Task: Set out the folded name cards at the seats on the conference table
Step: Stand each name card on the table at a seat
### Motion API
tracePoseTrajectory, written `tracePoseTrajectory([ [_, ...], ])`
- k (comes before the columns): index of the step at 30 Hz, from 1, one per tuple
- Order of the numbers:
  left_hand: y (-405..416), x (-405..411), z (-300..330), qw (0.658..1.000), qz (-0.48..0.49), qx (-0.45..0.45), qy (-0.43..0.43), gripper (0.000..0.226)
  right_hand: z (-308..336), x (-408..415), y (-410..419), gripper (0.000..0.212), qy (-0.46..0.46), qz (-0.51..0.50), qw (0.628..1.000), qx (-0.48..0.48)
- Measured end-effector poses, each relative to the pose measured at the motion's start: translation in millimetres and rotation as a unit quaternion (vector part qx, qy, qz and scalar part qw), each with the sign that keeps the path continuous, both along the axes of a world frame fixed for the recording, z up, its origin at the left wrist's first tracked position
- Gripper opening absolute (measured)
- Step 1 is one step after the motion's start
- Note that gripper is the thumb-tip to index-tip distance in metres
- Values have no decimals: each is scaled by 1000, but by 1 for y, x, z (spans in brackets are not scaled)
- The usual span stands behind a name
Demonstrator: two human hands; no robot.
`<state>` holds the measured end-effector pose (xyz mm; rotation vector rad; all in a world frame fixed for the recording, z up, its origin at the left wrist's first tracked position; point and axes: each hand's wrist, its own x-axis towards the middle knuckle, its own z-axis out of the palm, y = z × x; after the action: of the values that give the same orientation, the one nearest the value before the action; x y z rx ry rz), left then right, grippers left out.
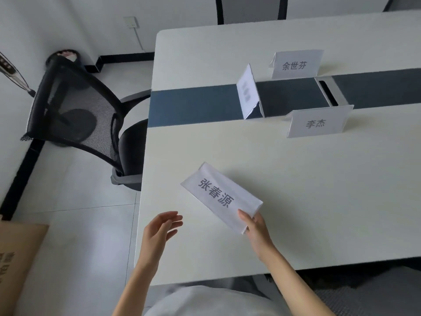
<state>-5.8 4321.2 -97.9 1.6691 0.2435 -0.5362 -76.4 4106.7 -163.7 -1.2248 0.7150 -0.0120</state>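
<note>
My right hand (256, 231) pinches the near corner of a white folded name card (218, 197) with dark printed characters, held flat and slanted just above the near half of the white conference table (319, 190). My left hand (161, 229) hovers open to the left of that card, fingers spread, touching nothing. Three more name cards stand upright farther back: one (316, 123) near the dark centre strip, one (296, 65) beyond the strip, and one (247, 92) turned sideways on the strip facing the table's end.
A dark strip (193, 108) runs along the table's middle, with an open cable hatch (330, 92) in it. A black mesh chair (79, 110) stands at the table's left end. A brown cardboard box (16, 258) sits on the floor at lower left. Another chair back (250, 8) shows at the far side.
</note>
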Motion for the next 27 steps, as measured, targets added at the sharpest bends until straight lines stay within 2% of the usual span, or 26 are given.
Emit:
tracePoseTrajectory([
  [5,23,9,-5,993,-117,-14,-6,28,6,-40,46,47,7,-129,990,57],
  [9,52,19,-11,962,-272,-12,-21,29,15,-84,112,50,14,-271,962,13],
  [13,75,13,-15,904,-425,4,-40,27,31,-140,190,44,22,-414,909,-37],
  [18,77,-28,-26,815,-576,22,-47,31,37,-216,278,39,110,-536,831,-98],
  [21,68,-72,-27,750,-659,17,-55,32,29,-258,326,62,167,-606,773,-87],
  [22,63,-90,-26,728,-683,11,-55,32,26,-272,341,63,175,-633,750,-75],
  [25,40,-152,-25,677,-734,-16,-53,31,18,-313,376,46,197,-705,679,-57],
  [27,21,-200,-27,650,-757,-35,-50,31,11,-345,395,39,215,-731,645,-54],
])
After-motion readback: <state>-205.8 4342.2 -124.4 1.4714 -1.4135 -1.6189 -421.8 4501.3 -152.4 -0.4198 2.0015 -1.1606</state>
